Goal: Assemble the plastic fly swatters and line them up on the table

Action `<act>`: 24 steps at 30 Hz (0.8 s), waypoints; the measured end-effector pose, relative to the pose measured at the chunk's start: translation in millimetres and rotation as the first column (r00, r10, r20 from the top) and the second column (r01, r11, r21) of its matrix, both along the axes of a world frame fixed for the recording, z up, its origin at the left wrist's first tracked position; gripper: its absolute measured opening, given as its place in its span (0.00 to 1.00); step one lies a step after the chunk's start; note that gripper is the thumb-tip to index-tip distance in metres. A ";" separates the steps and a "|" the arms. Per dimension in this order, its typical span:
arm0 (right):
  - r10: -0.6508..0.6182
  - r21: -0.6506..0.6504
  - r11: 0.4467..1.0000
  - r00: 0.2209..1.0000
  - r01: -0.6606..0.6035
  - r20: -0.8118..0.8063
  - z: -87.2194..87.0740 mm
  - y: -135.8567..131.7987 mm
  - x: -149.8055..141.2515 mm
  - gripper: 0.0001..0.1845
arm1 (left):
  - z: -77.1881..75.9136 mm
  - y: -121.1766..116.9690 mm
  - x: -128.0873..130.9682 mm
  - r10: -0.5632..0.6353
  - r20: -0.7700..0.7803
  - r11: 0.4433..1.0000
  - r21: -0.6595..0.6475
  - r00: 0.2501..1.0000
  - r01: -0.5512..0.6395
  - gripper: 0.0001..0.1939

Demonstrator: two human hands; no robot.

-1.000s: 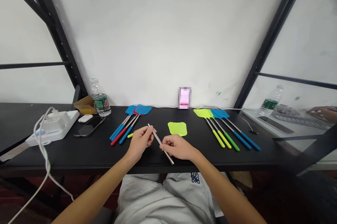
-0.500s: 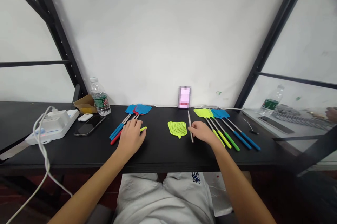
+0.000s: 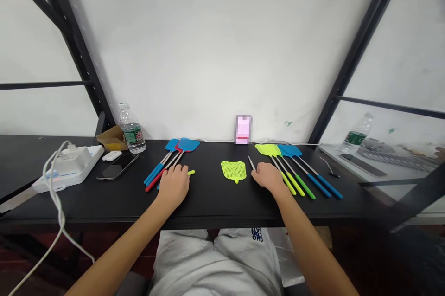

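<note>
My left hand is closed over a yellow-green fly swatter handle. Only the tip of that handle shows past the fingers. In my right hand a thin silver metal rod is gripped, with its upper end tilted to the left and its lower part hidden. A detached yellow-green fly swatter head lies flat on the table between my hands. Several blue and red fly swatters lie beside my left hand, their handles partly covered. On the right, several yellow-green, green and blue fly swatters are fanned out.
A phone with a blurred screen leans against the wall. To the left are a water bottle, a cardboard box, a dark phone, a white case and a power strip with cables. Metal shelf posts flank the black table.
My left hand has moved slightly down toward the table's front. My right hand has shifted a little, and the rod in it now tilts left, with less of it showing.
</note>
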State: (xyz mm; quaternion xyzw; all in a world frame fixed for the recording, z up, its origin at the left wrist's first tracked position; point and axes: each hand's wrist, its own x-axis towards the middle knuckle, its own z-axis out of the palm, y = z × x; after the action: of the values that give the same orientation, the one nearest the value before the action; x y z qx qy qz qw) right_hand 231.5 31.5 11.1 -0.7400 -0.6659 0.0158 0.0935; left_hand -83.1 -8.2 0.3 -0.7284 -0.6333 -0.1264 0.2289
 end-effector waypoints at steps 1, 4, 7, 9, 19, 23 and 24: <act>0.002 0.002 1.000 1.000 -0.002 0.004 -0.5 0.4 0.4 0.15 | 0.1 0.0 0.3 -0.005 -0.007 1.000 -0.004 1.000 0.005 0.10; 0.006 0.010 1.000 1.000 -0.006 0.013 -1.5 1.3 1.0 0.15 | 0.3 0.5 1.7 -0.021 -0.017 1.000 -0.022 1.000 0.020 0.10; 0.006 0.013 1.000 1.000 -0.006 0.014 -1.8 1.8 0.9 0.15 | 0.1 1.1 2.9 -0.059 0.002 0.997 -0.043 0.998 0.059 0.10; 0.007 0.008 1.000 1.000 -0.007 0.010 -1.6 1.8 0.7 0.17 | 0.4 1.0 3.6 -0.082 0.042 0.993 -0.084 0.996 0.086 0.10; 0.013 0.002 1.000 1.000 -0.013 -0.021 -1.4 2.6 2.5 0.19 | 1.7 -0.1 5.5 -0.114 0.137 0.978 -0.160 0.984 0.135 0.08; 0.009 -0.010 1.000 0.999 -0.010 -0.031 -2.5 4.5 3.0 0.19 | 0.1 1.1 5.1 -0.109 0.127 0.979 -0.157 0.986 0.129 0.08; 0.008 -0.009 1.000 0.999 -0.008 -0.035 -2.7 4.9 3.1 0.19 | 0.2 1.0 5.1 -0.111 0.128 0.979 -0.155 0.985 0.131 0.08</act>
State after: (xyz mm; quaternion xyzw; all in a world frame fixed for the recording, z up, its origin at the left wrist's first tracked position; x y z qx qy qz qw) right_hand 234.6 36.4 8.4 -0.7374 -0.6669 0.0321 0.1018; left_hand -78.1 -7.2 0.5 -0.7731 -0.6084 -0.1312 0.1223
